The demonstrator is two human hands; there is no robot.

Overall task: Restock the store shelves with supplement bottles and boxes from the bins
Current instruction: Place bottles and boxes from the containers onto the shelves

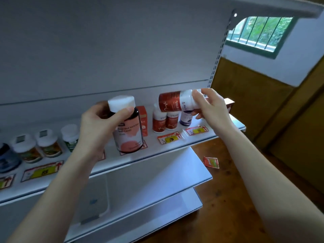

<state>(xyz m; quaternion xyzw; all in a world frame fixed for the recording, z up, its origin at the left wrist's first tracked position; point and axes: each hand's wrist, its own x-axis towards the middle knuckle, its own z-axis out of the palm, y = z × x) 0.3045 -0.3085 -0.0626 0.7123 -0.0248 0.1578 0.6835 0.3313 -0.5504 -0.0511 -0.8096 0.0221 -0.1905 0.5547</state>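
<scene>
A person's left hand (98, 127) grips a dark bottle (127, 127) by the neck, thumb curled just under its white cap. The bottle is close to upright, low over the front of a white shelf (122, 165); whether its base touches the shelf cannot be told. At 2 o'clock from it, the right hand (210, 106) grips a red bottle (172, 102) at its white end and holds it on its side in the air, red end toward 9 o'clock.

Directly below the red bottle, at 6 o'clock, two standing bottles (158, 122) with red labels are side by side on the shelf. A purple bottle (186, 117) is just beside them at 3 o'clock, partly hidden by the right hand. A red box (142, 120) stands between them and the dark bottle. Price tags (169, 137) lie along the shelf's front edge.

At 9 o'clock from the left hand is a green bottle (70, 137), then two white-lidded jars (37, 148) and a blue jar (7, 158) at the frame's edge.

Lower shelves (175, 172) jut out at 6 o'clock. A red packet (211, 162) lies on the wooden floor (228, 199) at 4 o'clock. A barred window (259, 32) is at 1 o'clock.
</scene>
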